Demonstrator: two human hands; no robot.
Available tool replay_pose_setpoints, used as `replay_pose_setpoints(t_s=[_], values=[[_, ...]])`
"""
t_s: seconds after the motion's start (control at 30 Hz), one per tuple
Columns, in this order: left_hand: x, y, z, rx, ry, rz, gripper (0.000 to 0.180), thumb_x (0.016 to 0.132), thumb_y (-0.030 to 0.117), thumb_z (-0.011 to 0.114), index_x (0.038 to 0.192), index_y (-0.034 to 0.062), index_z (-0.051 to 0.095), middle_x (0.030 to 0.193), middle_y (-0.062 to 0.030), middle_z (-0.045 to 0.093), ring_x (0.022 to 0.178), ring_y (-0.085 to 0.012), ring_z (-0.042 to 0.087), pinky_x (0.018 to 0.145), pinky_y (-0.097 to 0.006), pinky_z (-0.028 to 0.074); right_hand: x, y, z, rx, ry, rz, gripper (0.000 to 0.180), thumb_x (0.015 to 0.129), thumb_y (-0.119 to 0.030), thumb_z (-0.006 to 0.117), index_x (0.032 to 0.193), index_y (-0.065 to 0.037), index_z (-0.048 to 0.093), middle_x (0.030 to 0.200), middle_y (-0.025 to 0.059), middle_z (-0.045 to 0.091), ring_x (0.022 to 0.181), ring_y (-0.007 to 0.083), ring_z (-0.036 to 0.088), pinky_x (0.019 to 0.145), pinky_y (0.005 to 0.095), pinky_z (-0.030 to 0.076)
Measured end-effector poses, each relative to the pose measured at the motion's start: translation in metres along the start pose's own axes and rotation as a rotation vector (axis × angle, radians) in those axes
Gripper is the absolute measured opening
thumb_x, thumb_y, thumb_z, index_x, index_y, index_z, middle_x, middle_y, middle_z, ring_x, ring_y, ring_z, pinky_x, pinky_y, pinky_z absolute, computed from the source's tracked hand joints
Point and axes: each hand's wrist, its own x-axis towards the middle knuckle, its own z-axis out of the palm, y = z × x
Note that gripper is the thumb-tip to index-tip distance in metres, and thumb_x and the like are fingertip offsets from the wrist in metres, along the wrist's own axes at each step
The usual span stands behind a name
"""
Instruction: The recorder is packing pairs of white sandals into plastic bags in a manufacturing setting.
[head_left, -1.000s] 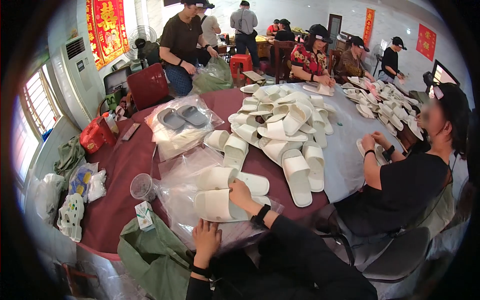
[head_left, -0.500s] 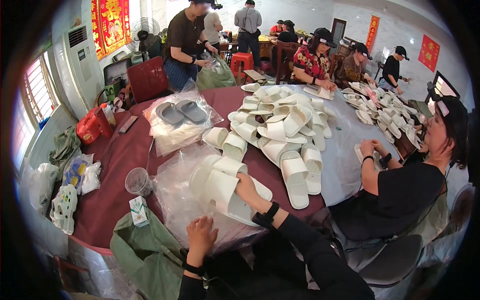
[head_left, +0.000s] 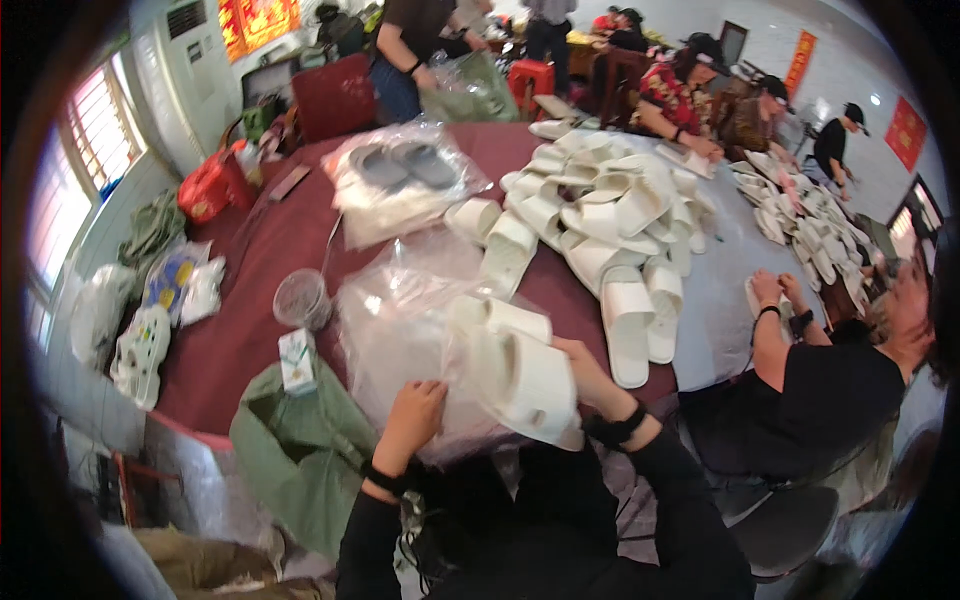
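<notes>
My right hand (head_left: pixel 590 383) is closed around the right side of a pair of white slide slippers (head_left: pixel 535 385), held tilted near the table's front edge. My left hand (head_left: pixel 415 415) is left of the pair, fingers bent and pressed together at the near edge of a clear plastic bag (head_left: pixel 385 320). Thin film from the bag lies against the slippers' left side; whether they are partly inside it I cannot tell. Beyond, a pair of grey slides (head_left: pixel 425 163) rests on a stack of clear bags (head_left: pixel 375 215).
A heap of white slippers (head_left: pixel 620 205) covers the table's middle right. To the left stand a clear plastic tub (head_left: pixel 300 298), a small white-green box (head_left: pixel 297 362) and a red bag (head_left: pixel 215 187). A green sack (head_left: pixel 300 460) hangs at the front edge. A co-worker (head_left: pixel 800 400) sits close on the right.
My right hand has lifted and tilted the slippers, drawing them closer. My left hand's spread fingers have come together at the bag's edge. The head view has shifted.
</notes>
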Motion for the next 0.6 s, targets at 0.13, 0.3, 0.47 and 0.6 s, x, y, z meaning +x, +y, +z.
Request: replay_pose_setpoints(t_s=[0.13, 0.3, 0.47, 0.6], values=[[0.003, 0.002, -0.006, -0.007, 0.023, -0.081, 0.023, 0.076, 0.009, 0.057, 0.098, 0.0048, 0.063, 0.103, -0.0110, 0.062, 0.091, -0.0318, 0.056, 0.082, -0.037, 0.045, -0.055, -0.013, -0.010, -0.052, -0.176, 0.093, 0.032, 0.089, -0.010, 0.058, 0.120, -0.001, 0.058, 0.104, 0.0031, 0.065, 0.091, 0.0101, 0.060, 0.081, 0.0259, 0.049], [0.011, 0.012, -0.008, 0.095, 0.159, -0.084, 0.017, 0.082, 0.014, 0.058, 0.095, 0.0059, 0.065, 0.103, -0.0125, 0.064, 0.093, -0.0330, 0.058, 0.077, -0.040, 0.047, -0.094, -0.006, 0.008, -0.106, -0.281, 0.143, 0.034, 0.089, -0.012, 0.059, 0.121, -0.001, 0.057, 0.115, 0.0061, 0.061, 0.105, 0.0111, 0.055, 0.090, 0.0283, 0.045], [0.019, 0.025, -0.013, -0.337, 0.092, -0.336, 0.024, 0.089, 0.017, 0.052, 0.105, 0.0041, 0.065, 0.099, -0.0191, 0.064, 0.089, -0.0358, 0.061, 0.077, -0.040, 0.048, -0.096, 0.023, 0.022, -0.198, -0.170, 0.061, 0.030, 0.087, -0.011, 0.059, 0.114, -0.001, 0.058, 0.111, 0.0087, 0.063, 0.101, 0.0168, 0.059, 0.086, 0.0291, 0.046], [0.021, 0.034, -0.019, -0.380, 0.068, -0.388, 0.024, 0.089, 0.017, 0.052, 0.106, 0.0050, 0.065, 0.099, -0.0188, 0.064, 0.089, -0.0355, 0.061, 0.077, -0.039, 0.048, -0.085, 0.036, 0.030, -0.956, 0.103, -0.343, 0.033, 0.066, -0.008, 0.062, 0.098, 0.001, 0.059, 0.092, 0.0180, 0.056, 0.090, 0.0373, 0.051, 0.077, 0.0404, 0.046]])
